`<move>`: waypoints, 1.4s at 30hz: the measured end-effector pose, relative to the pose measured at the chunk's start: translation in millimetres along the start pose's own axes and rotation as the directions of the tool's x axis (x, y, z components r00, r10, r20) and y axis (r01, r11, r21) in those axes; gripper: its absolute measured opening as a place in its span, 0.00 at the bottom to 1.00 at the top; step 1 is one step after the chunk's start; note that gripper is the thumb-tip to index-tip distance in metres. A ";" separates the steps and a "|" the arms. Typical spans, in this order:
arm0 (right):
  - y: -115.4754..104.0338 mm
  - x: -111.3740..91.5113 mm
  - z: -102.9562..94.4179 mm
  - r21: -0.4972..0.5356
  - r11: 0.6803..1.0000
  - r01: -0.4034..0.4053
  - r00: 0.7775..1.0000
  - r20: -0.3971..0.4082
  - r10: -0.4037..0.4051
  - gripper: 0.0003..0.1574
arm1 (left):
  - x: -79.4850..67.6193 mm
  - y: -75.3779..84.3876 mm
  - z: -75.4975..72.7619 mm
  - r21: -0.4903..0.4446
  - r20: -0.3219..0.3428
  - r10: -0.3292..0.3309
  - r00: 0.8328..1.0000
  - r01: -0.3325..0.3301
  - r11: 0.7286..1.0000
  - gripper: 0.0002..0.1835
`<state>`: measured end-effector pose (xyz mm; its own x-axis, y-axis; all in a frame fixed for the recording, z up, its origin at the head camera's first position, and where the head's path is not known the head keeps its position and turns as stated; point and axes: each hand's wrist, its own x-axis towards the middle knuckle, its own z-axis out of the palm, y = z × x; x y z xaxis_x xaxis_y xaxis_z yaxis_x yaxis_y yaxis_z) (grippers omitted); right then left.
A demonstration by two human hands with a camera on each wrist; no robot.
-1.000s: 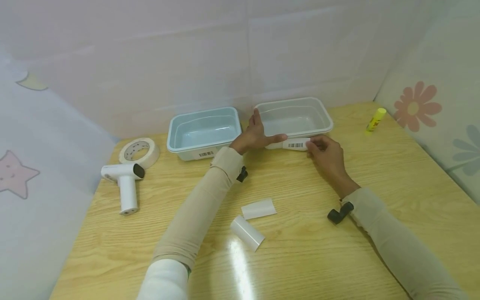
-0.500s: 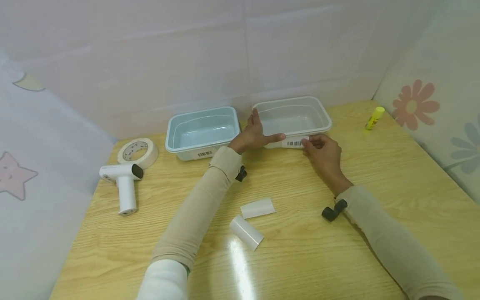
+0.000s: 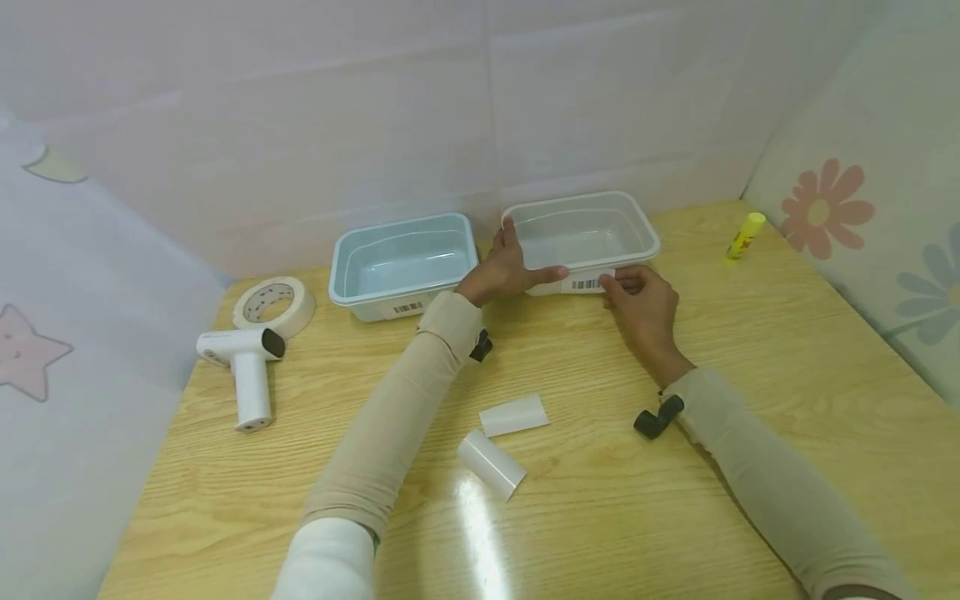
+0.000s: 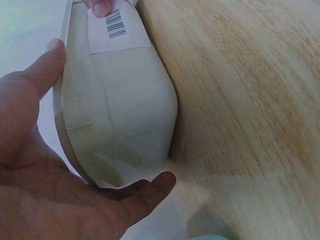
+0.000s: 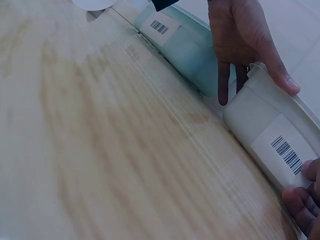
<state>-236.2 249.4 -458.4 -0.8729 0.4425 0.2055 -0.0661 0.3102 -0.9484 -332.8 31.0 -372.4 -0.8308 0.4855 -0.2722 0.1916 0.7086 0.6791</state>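
Note:
My left hand (image 3: 504, 268) rests on the near left corner of a whitish plastic container (image 3: 592, 233), thumb along the front rim and the other fingers along its left end. With thumb and fingers, my right hand (image 3: 647, 307) pinches the right end of a white barcode label (image 3: 582, 284). That label (image 4: 117, 32) lies against the container's front wall in the left wrist view. From the right wrist view, my right fingertips (image 5: 295, 200) are at its lower right edge.
A light blue container (image 3: 386, 296) with its own barcode label stands left. Tape (image 3: 298, 310) and a white, pistol-shaped device (image 3: 251, 387) lie further left. Two whitish paper pieces (image 3: 513, 415) lie in front. A yellow glue stick (image 3: 744, 238) stands at right.
The label's right end, angled off the container a second ago, now lies closer to the wall. My right hand has shifted slightly left with it; my left hand keeps its place.

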 end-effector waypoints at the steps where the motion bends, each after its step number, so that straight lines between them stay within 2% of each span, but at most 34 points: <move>1: -0.3 -0.3 0.1 0.003 1.000 0.000 1.000 -0.005 0.000 0.24 | 0.0 0.3 -0.3 0.001 0.001 -0.002 1.000 0.002 1.000 0.77; 4: 1.1 -0.2 0.3 -0.003 1.000 0.008 1.000 -0.018 -0.008 0.24 | 0.2 1.4 -1.2 0.005 0.006 -0.002 1.000 0.002 1.000 0.76; 12: 3.8 -0.2 -0.6 -0.126 0.991 0.044 0.999 -0.026 -0.048 0.20 | 0.2 2.0 -2.5 0.040 0.015 0.014 1.000 -0.015 0.999 0.75; 23: 1.4 -0.7 -0.7 -0.239 0.962 0.134 0.990 -0.018 -0.142 0.18 | 2.5 1.5 -2.2 0.060 0.016 -0.004 1.000 0.003 0.998 0.75; 27: 1.9 -1.2 -1.2 -0.246 0.954 0.173 0.982 -0.026 -0.185 0.18 | 2.5 3.9 -2.2 0.072 0.016 -0.004 1.000 0.003 0.997 0.74; 31: 2.2 -2.2 -2.0 -0.243 0.949 0.202 0.977 -0.020 -0.213 0.22 | 2.4 5.5 -2.3 0.091 0.014 -0.001 1.000 0.000 0.996 0.74; 38: 2.4 -4.1 -3.0 -0.217 0.959 0.183 0.983 0.012 -0.185 0.30 | 3.0 5.4 -2.7 0.105 0.025 0.001 1.000 -0.004 0.994 0.74; 42: 2.6 -3.3 -1.9 -0.204 0.964 0.168 0.986 0.034 -0.165 0.25 | 2.7 4.9 -2.5 0.111 0.023 0.006 1.000 -0.008 0.994 0.74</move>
<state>-232.6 250.4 -461.0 -0.8660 0.3564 0.3508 -0.1121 0.5453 -0.8307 -335.4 34.6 -368.1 -0.8174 0.5013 -0.2838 0.2555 0.7571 0.6013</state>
